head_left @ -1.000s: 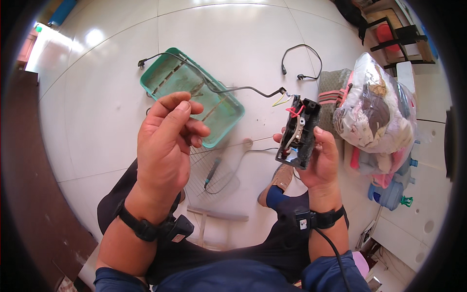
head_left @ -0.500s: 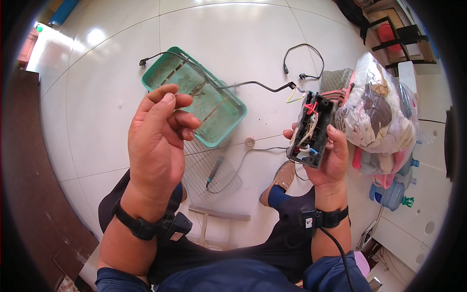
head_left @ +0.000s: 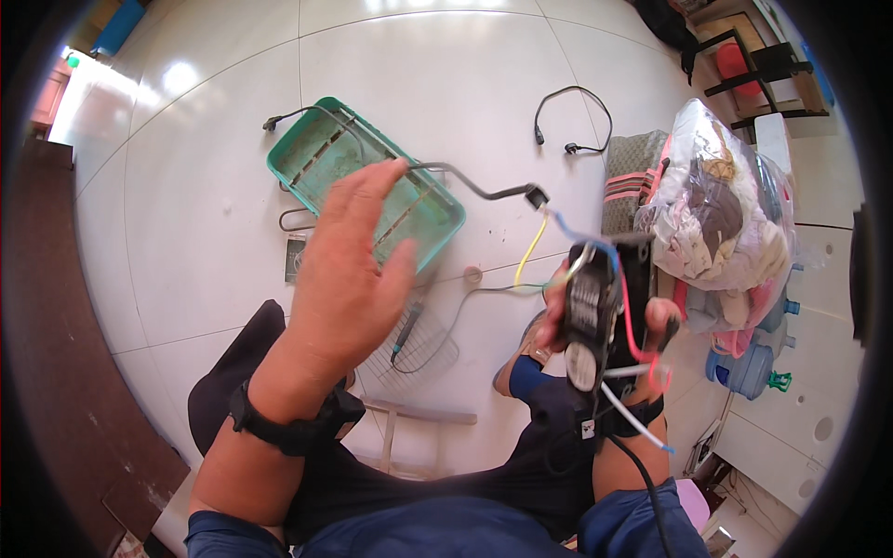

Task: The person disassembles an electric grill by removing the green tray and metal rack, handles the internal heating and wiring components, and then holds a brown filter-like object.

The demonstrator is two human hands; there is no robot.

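Wires [head_left: 628, 321] now outside casing [head_left: 636, 270], left hand [head_left: 346, 270] turned

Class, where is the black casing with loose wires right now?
In the head view, the black casing is right of centre, held in the right hand, left of the clear plastic bag.

A room in a home is suggested: pale glossy tiles are laid across the floor [head_left: 214, 186], soft goods are packed in a clear plastic bag [head_left: 712, 223] at the right of the frame, and a blue water bottle [head_left: 744, 371] is placed below. A workshop touch is lent by a black device [head_left: 588, 312] with loose coloured wires.
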